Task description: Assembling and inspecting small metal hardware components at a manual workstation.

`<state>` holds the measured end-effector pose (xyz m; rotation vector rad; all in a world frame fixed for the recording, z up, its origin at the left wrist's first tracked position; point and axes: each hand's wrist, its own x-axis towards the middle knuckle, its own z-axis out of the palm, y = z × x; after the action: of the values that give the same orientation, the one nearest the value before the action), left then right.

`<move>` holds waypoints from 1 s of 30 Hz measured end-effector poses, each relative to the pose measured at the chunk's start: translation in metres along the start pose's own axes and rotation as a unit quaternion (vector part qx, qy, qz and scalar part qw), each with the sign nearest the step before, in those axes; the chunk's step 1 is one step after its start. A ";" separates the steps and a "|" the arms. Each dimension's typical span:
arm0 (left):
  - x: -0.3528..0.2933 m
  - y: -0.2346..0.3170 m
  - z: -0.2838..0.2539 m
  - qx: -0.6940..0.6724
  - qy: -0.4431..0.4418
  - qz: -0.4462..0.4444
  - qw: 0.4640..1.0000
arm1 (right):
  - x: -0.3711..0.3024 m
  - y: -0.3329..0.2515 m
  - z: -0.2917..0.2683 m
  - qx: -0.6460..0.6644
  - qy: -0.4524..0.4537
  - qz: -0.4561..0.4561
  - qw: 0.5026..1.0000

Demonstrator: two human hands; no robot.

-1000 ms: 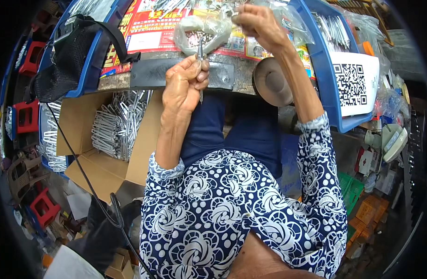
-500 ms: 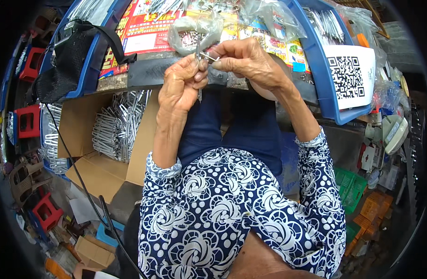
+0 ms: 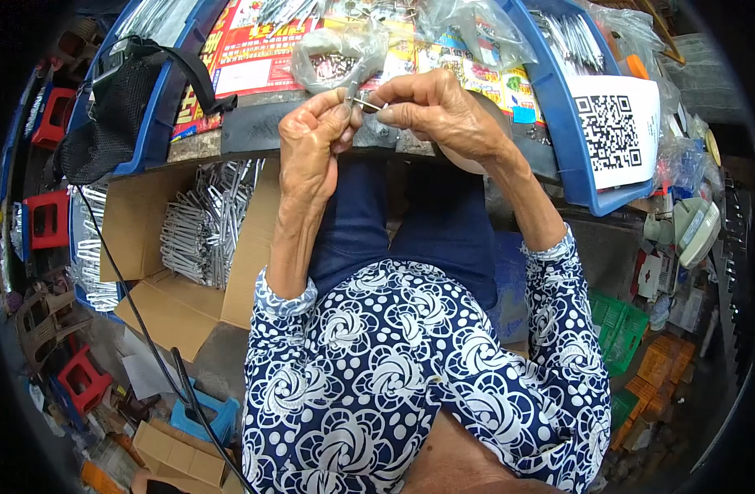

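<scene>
My left hand [image 3: 313,146] and my right hand [image 3: 440,112] meet above my lap, at the front edge of a blue tray [image 3: 563,123]. Between their fingertips sits a small metal part [image 3: 359,97]: the left fingers pinch an upright grey piece, the right fingers hold a thin pin against it. Just beyond the hands, a clear plastic bag of small metal pieces [image 3: 332,59] lies on the colourful printed sheet [image 3: 258,45] lining the tray.
An open cardboard box [image 3: 147,280] on my left holds several bundled metal pieces [image 3: 203,222]. A black mesh bag [image 3: 114,115] hangs over the tray's left rim. A white card with a square code [image 3: 616,132] leans on the right. Red stools [image 3: 48,216] and clutter surround me.
My right hand came down from the bags at the back of the tray and joined the left hand. Both now hold the small metal part together, slightly nearer to me.
</scene>
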<state>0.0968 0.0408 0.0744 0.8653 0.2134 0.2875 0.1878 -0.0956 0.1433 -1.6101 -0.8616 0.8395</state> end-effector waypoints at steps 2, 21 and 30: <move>-0.002 0.002 0.002 0.019 0.008 0.016 1.000 | 0.000 0.000 -0.001 0.009 -0.010 0.019 1.000; -0.013 0.003 0.020 0.246 0.028 0.081 0.965 | -0.007 0.030 0.000 -0.401 0.049 -0.284 0.869; -0.013 0.000 0.023 0.179 0.054 0.082 0.979 | -0.007 0.051 0.015 -0.420 0.156 -0.313 0.838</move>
<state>0.0910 0.0202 0.0900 1.2280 0.3004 0.4600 0.1765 -0.1030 0.0915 -1.9158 -1.5133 -0.3382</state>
